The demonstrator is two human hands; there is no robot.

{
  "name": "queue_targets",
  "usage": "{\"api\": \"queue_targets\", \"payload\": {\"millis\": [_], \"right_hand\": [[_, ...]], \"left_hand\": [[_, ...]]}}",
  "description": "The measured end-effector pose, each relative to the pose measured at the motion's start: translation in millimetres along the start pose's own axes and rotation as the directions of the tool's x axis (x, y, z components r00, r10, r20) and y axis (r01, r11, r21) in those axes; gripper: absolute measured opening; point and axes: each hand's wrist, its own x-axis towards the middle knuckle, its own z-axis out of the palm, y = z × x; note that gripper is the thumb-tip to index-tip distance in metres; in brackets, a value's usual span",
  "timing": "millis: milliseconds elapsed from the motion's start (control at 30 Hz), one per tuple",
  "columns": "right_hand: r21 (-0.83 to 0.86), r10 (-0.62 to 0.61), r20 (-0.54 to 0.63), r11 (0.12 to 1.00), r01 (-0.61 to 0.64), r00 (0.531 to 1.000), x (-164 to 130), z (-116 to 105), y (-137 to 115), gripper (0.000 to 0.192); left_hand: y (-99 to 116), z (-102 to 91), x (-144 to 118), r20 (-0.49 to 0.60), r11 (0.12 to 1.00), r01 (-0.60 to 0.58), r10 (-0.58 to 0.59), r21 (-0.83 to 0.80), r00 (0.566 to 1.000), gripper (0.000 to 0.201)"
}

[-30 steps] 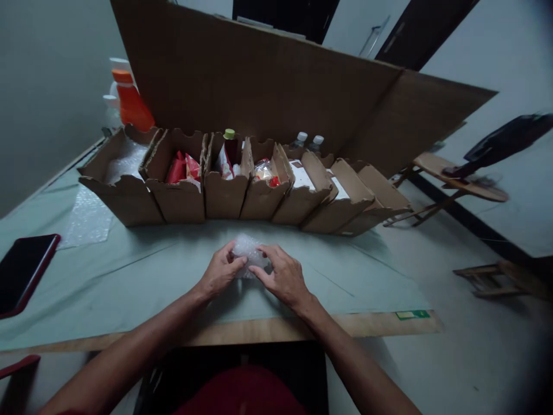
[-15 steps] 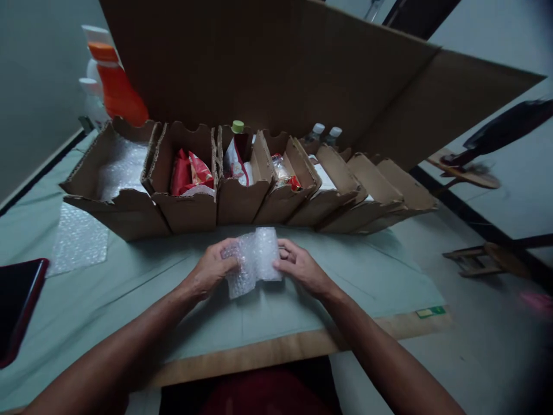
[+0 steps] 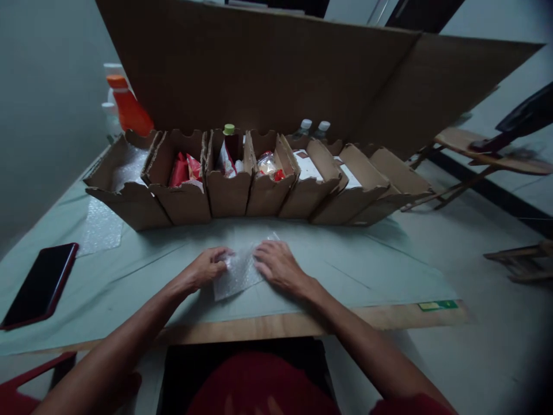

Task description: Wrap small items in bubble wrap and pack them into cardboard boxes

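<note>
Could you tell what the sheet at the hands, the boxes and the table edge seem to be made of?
Sheet: clear bubble wrap, likely plastic; it shines and looks bumpy.
Boxes: matt cardboard, judging by the brown colour and rough cuts.
Table edge: perhaps wood; pale brown, dull.

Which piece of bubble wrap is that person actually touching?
The bubble wrap sheet between the left hand and right hand; other wrap lies inside the leftmost cardboard box, and a separate sheet on the tablecloth near the smartphone.
</note>
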Motion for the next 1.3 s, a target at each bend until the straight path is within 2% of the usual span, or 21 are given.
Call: {"api": "queue_targets", "payload": {"millis": [67,200,300,400,467,533,600,667,700,733,800,833,900,967,1000,1033,1100,1133,1200,1233,1300], "right_hand": [[-0.046,0.124,-0.039,0.991,-0.126,0.992,-16.4,-2.1,29.3,0.023],[-0.005,0.39,-0.116,0.92,-0.393,0.914,-55.3,-12.8,79.2,0.023],[0.067,0.441,-0.139,0.897,-0.436,0.886,-65.0,-16.5,86.1,0.019],[0.109,0.464,-0.204,0.886,-0.451,0.862,-67.1,-18.1,77.8,0.017],[0.122,0.476,-0.228,0.88,-0.46,0.85,-72.7,-20.1,72.5,0.016],[0.076,0.453,-0.219,0.891,-0.448,0.864,-82.9,-26.3,72.1,0.015],[0.001,0.426,-0.222,0.899,-0.437,0.877,-94.5,-42.0,78.2,0.015],[-0.041,0.435,-0.28,0.885,-0.464,0.855,-102.9,-71.2,89.9,0.012],[-0.048,0.444,-0.332,0.873,-0.486,0.832,-104.1,-90.5,97.0,0.01],[-0.059,0.44,-0.388,0.865,-0.499,0.809,-102.3,-111.7,104.5,0.011],[-0.092,0.375,-0.489,0.876,-0.474,0.787,-87.5,-154.3,120.6,0.014],[-0.111,0.327,-0.503,0.894,-0.435,0.8,-74.4,-173.1,129.1,0.017],[-0.127,0.281,-0.416,0.924,-0.361,0.865,-39.7,-200.9,147.4,0.02],[-0.127,0.296,-0.19,0.938,-0.323,0.936,-0.8,-215.2,167.7,0.021],[-0.123,0.308,-0.065,0.941,-0.314,0.949,17.0,-218.8,178.2,0.02],[-0.116,0.316,0.043,0.944,-0.31,0.948,32.5,-221.0,188.5,0.019],[-0.09,0.319,0.183,0.947,-0.307,0.93,54.5,-224.2,207.5,0.014],[-0.07,0.314,0.213,0.949,-0.306,0.925,60.9,-225.8,215.7,0.01],[-0.017,0.299,0.201,0.953,-0.302,0.933,66.3,-228.4,228.5,0.008],[0.012,0.294,0.167,0.954,-0.3,0.941,66.1,-228.8,232.9,0.012],[0.075,0.295,-0.02,0.953,-0.293,0.955,62.4,-226.2,237.4,0.021]], "left_hand": [[-1.3,-6.5,-2.5,-0.065,0.996,0.043,-0.038,0.074,0.997,0.043],[-9.8,-16.5,-8.3,-0.139,0.979,0.104,-0.08,0.175,0.987,0.043],[-11.8,-18.5,-12.0,-0.184,0.967,0.115,-0.074,0.227,0.98,0.048],[-11.0,-21.2,-11.2,-0.193,0.943,0.1,-0.039,0.316,0.98,0.056],[-12.4,-23.4,-7.8,-0.198,0.896,0.087,0.001,0.436,0.98,0.06],[-15.8,-24.3,-4.2,-0.207,0.777,0.097,0.044,0.622,0.977,0.06],[-20.3,-23.0,-3.0,-0.227,0.581,0.113,0.127,0.806,0.966,0.057],[-25.6,-18.6,-4.6,-0.228,0.368,0.118,0.273,0.922,0.934,0.053],[-28.7,-14.7,-5.6,-0.217,0.288,0.112,0.365,0.951,0.905,0.051],[-32.4,-9.2,-6.2,-0.19,0.232,0.089,0.46,0.969,0.867,0.049],[-41.6,7.1,-4.6,-0.102,0.194,-0.027,0.622,0.981,0.776,0.045],[-47.1,17.6,-2.5,-0.05,0.202,-0.121,0.679,0.972,0.733,0.042],[-58.8,40.7,3.2,0.051,0.224,-0.309,0.73,0.924,0.682,0.04],[-69.2,61.1,7.6,0.088,0.255,-0.382,0.722,0.888,0.687,0.038],[-73.2,68.6,8.5,0.084,0.265,-0.38,0.715,0.886,0.694,0.037],[-76.2,73.9,8.4,0.072,0.268,-0.365,0.713,0.892,0.698,0.037],[-79.5,78.6,6.2,0.05,0.263,-0.337,0.719,0.904,0.694,0.037],[-80.1,78.8,4.7,0.05,0.256,-0.334,0.722,0.907,0.69,0.037],[-80.3,77.3,2.4,0.051,0.25,-0.328,0.72,0.911,0.692,0.037],[-80.3,76.4,1.9,0.051,0.251,-0.326,0.716,0.912,0.696,0.037],[-80.6,75.2,2.1,0.05,0.256,-0.323,0.708,0.911,0.704,0.036]]}}
